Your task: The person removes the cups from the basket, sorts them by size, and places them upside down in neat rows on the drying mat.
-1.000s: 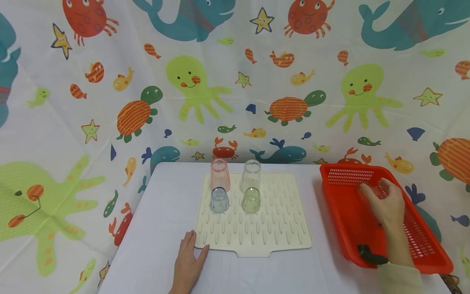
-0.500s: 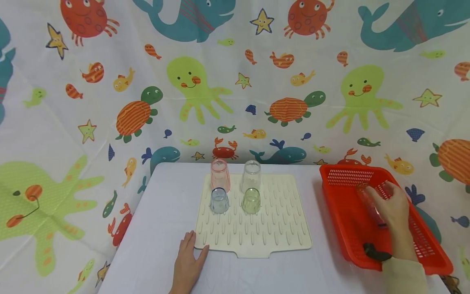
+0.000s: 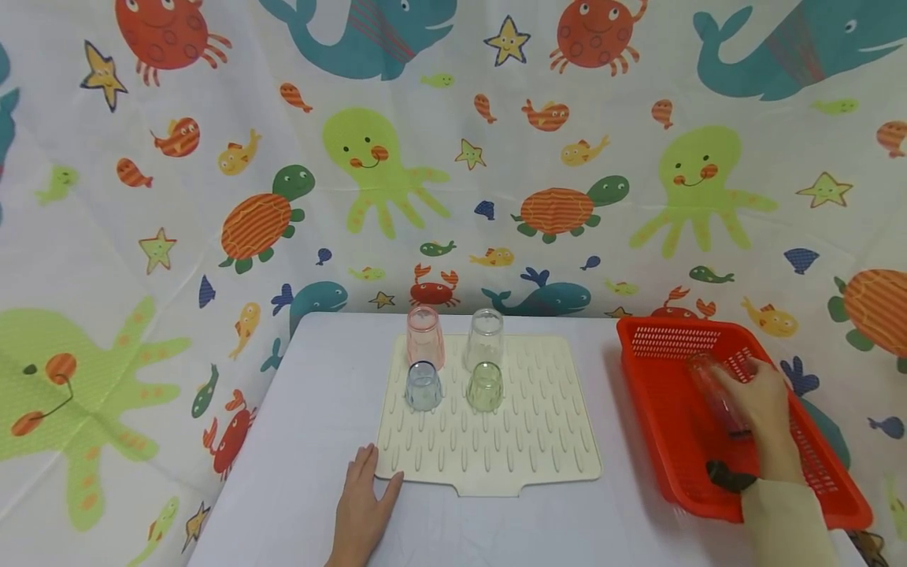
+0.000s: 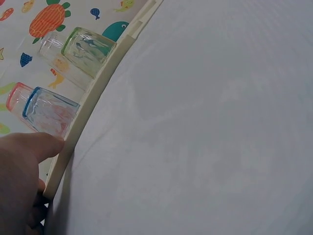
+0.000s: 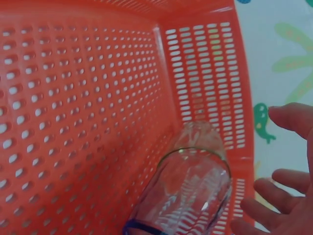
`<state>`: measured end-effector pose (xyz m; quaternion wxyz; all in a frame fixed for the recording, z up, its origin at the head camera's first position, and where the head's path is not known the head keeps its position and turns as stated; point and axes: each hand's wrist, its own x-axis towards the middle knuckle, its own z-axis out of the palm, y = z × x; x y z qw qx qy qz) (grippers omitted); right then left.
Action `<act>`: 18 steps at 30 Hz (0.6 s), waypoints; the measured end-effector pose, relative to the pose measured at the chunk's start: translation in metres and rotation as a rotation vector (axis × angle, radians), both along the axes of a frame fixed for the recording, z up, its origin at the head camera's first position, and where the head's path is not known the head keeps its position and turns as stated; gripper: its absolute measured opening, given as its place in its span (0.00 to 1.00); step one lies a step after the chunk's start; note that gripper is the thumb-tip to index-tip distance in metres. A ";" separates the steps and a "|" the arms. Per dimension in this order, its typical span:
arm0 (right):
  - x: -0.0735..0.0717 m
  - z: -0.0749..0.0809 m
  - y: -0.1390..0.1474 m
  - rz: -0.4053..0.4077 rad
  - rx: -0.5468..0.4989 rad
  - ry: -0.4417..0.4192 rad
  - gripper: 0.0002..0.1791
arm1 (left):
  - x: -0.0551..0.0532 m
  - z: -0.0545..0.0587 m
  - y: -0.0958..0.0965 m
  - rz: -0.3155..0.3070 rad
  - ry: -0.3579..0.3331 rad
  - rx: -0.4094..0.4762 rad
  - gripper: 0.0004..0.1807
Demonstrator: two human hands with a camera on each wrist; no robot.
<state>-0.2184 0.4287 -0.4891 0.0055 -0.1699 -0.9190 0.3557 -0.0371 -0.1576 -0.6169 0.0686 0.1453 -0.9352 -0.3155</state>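
My left hand [image 3: 364, 504] rests on the white table at the front left corner of a cream draining mat [image 3: 538, 425], its thumb touching the edge. On the mat stand a tall pink glass [image 3: 425, 342], a tall clear glass [image 3: 486, 342], a short blue glass [image 3: 423, 387] and a short green glass [image 3: 486, 388]. My right hand [image 3: 764, 402] reaches into a red basket [image 3: 648, 417], fingers spread and loosely bent. Beside these fingers [image 5: 274, 193], a clear glass [image 5: 195, 186] lies on its side, apparently with others lined up against it. A gap shows between hand and glass.
The red basket's perforated side walls rise around my right hand. A dark strap [image 3: 728, 477] sits at my right wrist. Behind the table hangs a curtain [image 3: 425, 197] printed with sea animals.
My right hand has shifted slightly right and toward me within the basket, uncovering more of the glasses lying there. My left hand and the glasses on the mat stay put.
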 end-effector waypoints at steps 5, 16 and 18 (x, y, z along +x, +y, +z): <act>-0.008 -0.004 0.008 0.003 0.004 -0.073 0.57 | 0.000 -0.002 -0.001 0.000 0.013 -0.014 0.41; -0.017 -0.010 0.017 0.023 0.058 -0.180 0.61 | 0.000 0.000 -0.001 -0.009 -0.020 -0.010 0.41; -0.017 -0.010 0.016 0.036 0.061 -0.191 0.61 | 0.000 0.001 -0.001 -0.006 -0.020 -0.010 0.41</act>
